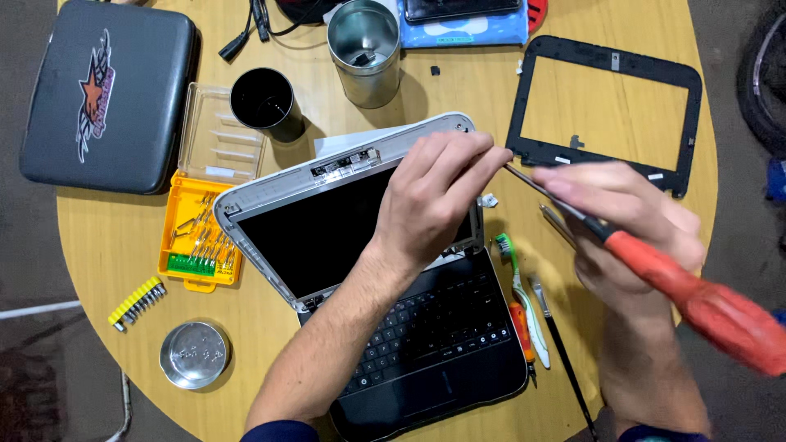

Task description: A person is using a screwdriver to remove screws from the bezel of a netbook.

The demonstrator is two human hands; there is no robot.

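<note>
A small laptop (434, 344) lies open on the round wooden table (106, 245), its dark screen panel (311, 229) bare, with the front frame off. My left hand (434, 200) rests on the right side of the screen lid, fingers stretched toward its upper right corner. My right hand (626, 229) grips a red-handled screwdriver (696, 299), blurred, whose thin shaft points up-left and meets my left fingertips. The black screen bezel (606, 115) lies apart at the upper right.
A yellow bit case (196, 237) with a clear lid, a loose bit strip (137, 303), a metal lid (195, 354), a black cup (266, 102), a metal tin (366, 53) and a grey zip case (106, 94) surround the laptop. A green-tipped toothbrush (516, 278) and slim tools lie right of the keyboard.
</note>
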